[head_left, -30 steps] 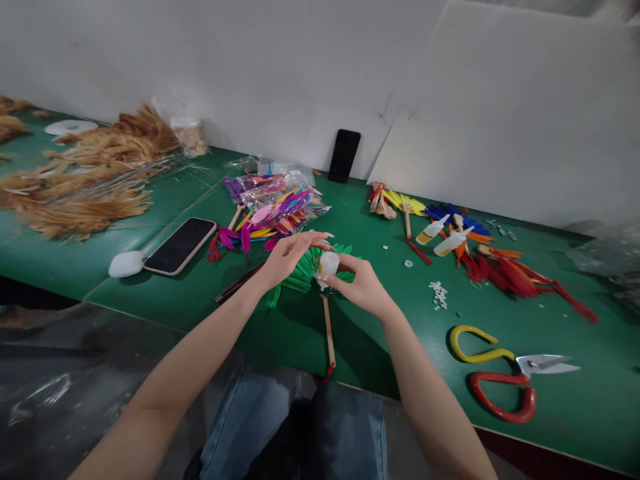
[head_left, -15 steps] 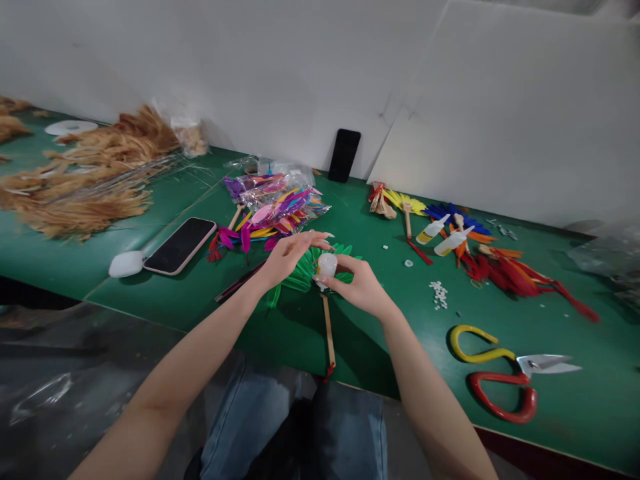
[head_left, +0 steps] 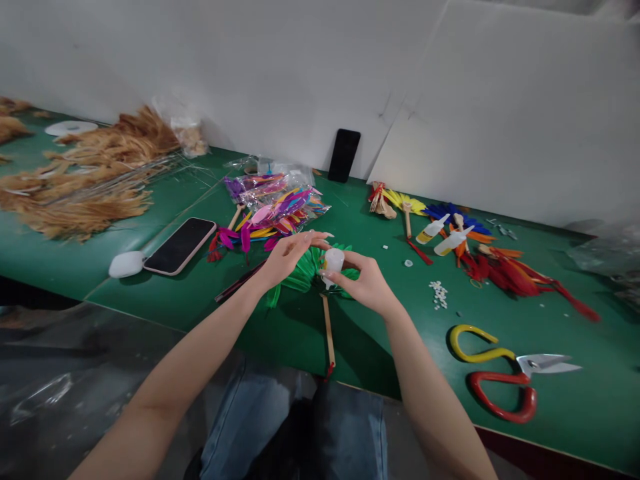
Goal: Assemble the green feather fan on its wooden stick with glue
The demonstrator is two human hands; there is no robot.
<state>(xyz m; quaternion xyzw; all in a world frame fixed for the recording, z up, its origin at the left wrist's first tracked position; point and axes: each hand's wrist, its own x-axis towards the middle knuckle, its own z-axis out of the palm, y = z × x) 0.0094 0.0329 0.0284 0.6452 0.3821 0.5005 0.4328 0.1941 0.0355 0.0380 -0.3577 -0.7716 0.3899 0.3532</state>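
Note:
My right hand [head_left: 364, 285] grips a small white glue bottle [head_left: 332, 263], tilted with its tip down over a green feather fan [head_left: 305, 272] that lies on the green table [head_left: 210, 293]. The fan's wooden stick [head_left: 328, 330] points toward me, with a red tassel at its end. My left hand [head_left: 290, 255] hovers just left of the bottle, above the green feathers, its fingers stretched toward the bottle; nothing shows in them.
A bag of coloured feathers [head_left: 275, 200], a phone in a pink case [head_left: 180, 245] and a white pad [head_left: 126, 263] lie left. Right are two glue bottles [head_left: 443, 237], red, blue and yellow feather fans [head_left: 500, 267], white beads [head_left: 439, 293] and red-and-yellow scissors [head_left: 500, 373]. Straw-coloured feathers [head_left: 85, 180] cover the far left.
My right hand has shifted the glue bottle slightly to the right and up. My left hand has stayed in place.

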